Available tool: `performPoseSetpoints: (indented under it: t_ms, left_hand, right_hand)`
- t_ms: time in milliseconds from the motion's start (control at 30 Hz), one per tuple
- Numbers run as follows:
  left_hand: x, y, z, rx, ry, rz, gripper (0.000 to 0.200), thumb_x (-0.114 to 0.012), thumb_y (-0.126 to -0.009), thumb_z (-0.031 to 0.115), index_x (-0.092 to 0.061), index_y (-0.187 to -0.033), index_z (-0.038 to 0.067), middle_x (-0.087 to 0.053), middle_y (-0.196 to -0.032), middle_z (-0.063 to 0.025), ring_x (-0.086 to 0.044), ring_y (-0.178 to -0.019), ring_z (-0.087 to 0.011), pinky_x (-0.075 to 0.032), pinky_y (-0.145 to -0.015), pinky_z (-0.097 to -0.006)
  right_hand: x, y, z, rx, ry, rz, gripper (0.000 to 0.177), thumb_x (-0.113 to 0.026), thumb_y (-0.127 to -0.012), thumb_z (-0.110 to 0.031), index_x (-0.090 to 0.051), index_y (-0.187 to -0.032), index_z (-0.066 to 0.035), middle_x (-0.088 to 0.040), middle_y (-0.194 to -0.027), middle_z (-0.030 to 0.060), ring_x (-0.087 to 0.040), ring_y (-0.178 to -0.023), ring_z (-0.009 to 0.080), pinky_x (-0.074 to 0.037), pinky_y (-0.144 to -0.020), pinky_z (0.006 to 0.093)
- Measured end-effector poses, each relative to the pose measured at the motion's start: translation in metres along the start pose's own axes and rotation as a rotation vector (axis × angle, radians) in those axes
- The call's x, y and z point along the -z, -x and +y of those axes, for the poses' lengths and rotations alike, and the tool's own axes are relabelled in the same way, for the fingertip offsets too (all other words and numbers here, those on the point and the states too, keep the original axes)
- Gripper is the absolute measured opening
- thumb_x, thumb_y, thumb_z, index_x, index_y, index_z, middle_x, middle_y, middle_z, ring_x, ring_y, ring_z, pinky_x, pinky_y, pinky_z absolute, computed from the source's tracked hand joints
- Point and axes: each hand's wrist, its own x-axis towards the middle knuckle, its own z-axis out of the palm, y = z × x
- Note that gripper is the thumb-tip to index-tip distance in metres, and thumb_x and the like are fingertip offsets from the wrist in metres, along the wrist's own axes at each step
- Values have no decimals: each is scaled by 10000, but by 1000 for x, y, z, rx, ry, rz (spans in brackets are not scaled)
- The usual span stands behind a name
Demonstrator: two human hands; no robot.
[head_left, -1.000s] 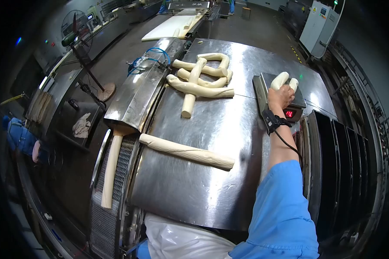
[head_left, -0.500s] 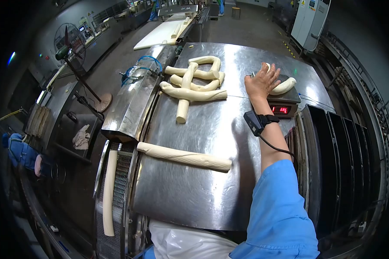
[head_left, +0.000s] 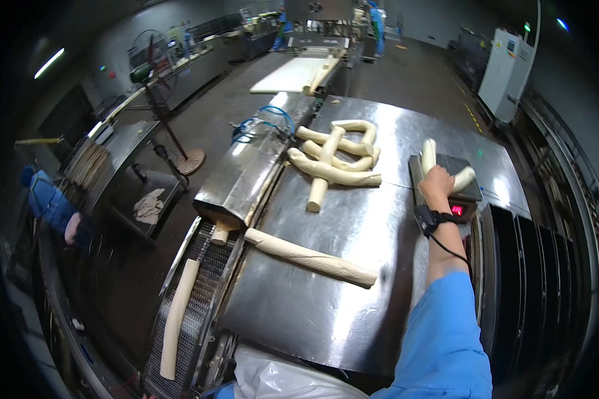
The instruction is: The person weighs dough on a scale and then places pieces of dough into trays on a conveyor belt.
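Note:
My right hand (head_left: 436, 183) is closed around the middle of a bent dough roll (head_left: 429, 154) on the digital scale (head_left: 471, 191) at the right side of the steel table. Both pale ends of the roll stick out past my fingers, and the red display is lit below. I do not see my left hand. Across the near part of the table lies a long dough roll (head_left: 311, 258). Farther back several dough rolls (head_left: 336, 174) are heaped, some bent, one lying across the others.
On the mesh conveyor (head_left: 205, 292) at left rests a dough strip (head_left: 178, 322), and another dough end (head_left: 220, 233) emerges from the metal housing (head_left: 253, 156). Black trays (head_left: 512, 266) stand at right. A fan (head_left: 141, 73) is at left; people in blue work far back.
My right hand has gone from spread fingers over the scale to a grip on the dough there. A new dough end shows under the housing. The view has shifted.

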Motion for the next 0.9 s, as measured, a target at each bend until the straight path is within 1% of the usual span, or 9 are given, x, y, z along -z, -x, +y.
performPoseSetpoints:
  t_ms: [67,167,267,367,467,567,700,767,900]
  left_hand:
    - [-46,-15,-20,156,210,-75,403,-597,-840,58,-528,-1222,-53,-427,-1423,-219,-397,-1330,-376,-307,-1120,-456]
    - [-50,-52,17,101,211,-155,520,-594,-872,109,-466,-1352,-44,-447,-1415,-248,-416,-1316,-399,-327,-1105,-462]
    - [-63,-77,37,246,405,-251,530,-602,-907,190,-469,-1365,-39,-601,-1205,-284,-567,-1111,-431,-431,-982,-474]
    - [-98,-79,29,167,268,-205,506,-633,-882,262,-540,-1298,-10,-645,-1101,-248,-605,-1026,-421,-459,-920,-481]
    - [-94,-74,56,92,250,-70,457,-652,-857,273,-579,-1241,36,-659,-1034,-206,-620,-969,-407,-471,-877,-482]
    - [-64,-65,74,83,346,-145,448,-671,-817,243,-569,-1213,60,-659,-1036,-184,-624,-962,-395,-473,-870,-493]
    - [-41,-31,52,40,407,-86,455,-697,-797,223,-574,-1209,74,-644,-1094,-161,-615,-996,-370,-472,-889,-474]
    - [-30,-16,34,112,363,-171,468,-720,-790,233,-583,-1209,77,-640,-1111,-143,-607,-1018,-355,-466,-901,-467]
    - [-25,18,0,153,344,-83,492,-766,-759,236,-607,-1203,95,-641,-1090,-119,-592,-1036,-329,-455,-901,-456]
  right_hand:
    - [-6,12,-8,91,-109,-30,302,-688,-711,-178,-704,-949,6,-700,-986,249,-682,-940,399,-536,-848,449]
    - [-28,67,-39,240,-202,-86,349,-669,-751,-300,-709,-858,29,-695,-936,263,-687,-902,409,-536,-824,483]
    - [-74,171,-74,423,-235,-474,549,-625,-799,-374,-582,-1143,51,-667,-1027,286,-654,-970,430,-511,-864,507]
    - [-52,279,-93,814,-334,-327,702,-631,-814,-477,-497,-1288,24,-611,-1051,214,-592,-1005,387,-466,-823,540]
    - [-3,334,-113,979,-273,-387,909,-712,-747,-483,-364,-1418,23,-576,-1110,192,-534,-1078,354,-436,-866,518]
    - [6,360,-128,1091,-231,-417,995,-758,-705,-471,-325,-1448,31,-568,-1125,195,-536,-1074,360,-440,-877,517]
    - [3,364,-136,1096,-233,-414,1031,-775,-689,-473,-292,-1497,-53,-553,-1174,197,-532,-1098,377,-458,-870,547]
    - [9,362,-132,1009,-236,-427,995,-758,-718,-535,-313,-1503,-118,-558,-1181,202,-537,-1096,384,-457,-882,546]
    - [9,364,-101,862,-135,-324,952,-749,-749,-515,-321,-1499,-115,-585,-1118,198,-552,-1048,379,-440,-864,530]
